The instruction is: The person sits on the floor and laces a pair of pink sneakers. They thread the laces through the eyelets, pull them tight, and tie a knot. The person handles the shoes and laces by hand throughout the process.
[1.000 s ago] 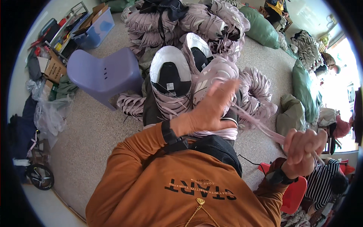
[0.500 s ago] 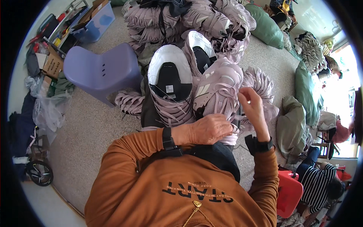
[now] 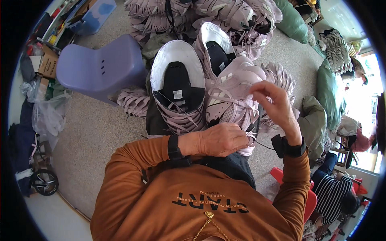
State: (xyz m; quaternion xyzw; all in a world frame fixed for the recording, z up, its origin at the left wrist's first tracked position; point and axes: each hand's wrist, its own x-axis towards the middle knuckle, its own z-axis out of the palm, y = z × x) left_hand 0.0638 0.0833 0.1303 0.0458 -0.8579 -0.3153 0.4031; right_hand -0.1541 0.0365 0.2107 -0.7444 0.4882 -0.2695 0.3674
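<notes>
At the upper left of the frame a translucent blue plastic bin (image 3: 94, 18) stands on the speckled grey floor (image 3: 92, 132); below it, near the left rim, come a brown cardboard box (image 3: 48, 62), a crumpled clear plastic bag (image 3: 50, 116) and, at the lower left, a small black spoked wheel (image 3: 44, 182); further right a smooth purple plastic chair (image 3: 100, 66) has a small bundle of nested pale-pink shoe uppers (image 3: 133, 101) just beside it; left of the frame's centre a nested stack of pink uppers with a white-lined collar and black insole (image 3: 177, 80) opens upward; the left hand (image 3: 223, 139) lies below centre, back upward and fingers curled in at the lower end of a pale-pink mesh upper with flat pink laces (image 3: 231, 96), though what they pinch is hidden; that upper sits at the centre, just right of the stack, with a lace running across it; the right hand (image 3: 277, 106) reaches over its right side, fingers bent and thumb below them, and I cannot tell whether it grips a lace; at the upper right lies a bulging green sack (image 3: 291, 22); at the lower right are a red plastic chair (image 3: 309, 205) and a person in a black-and-white striped top (image 3: 331, 195).
</notes>
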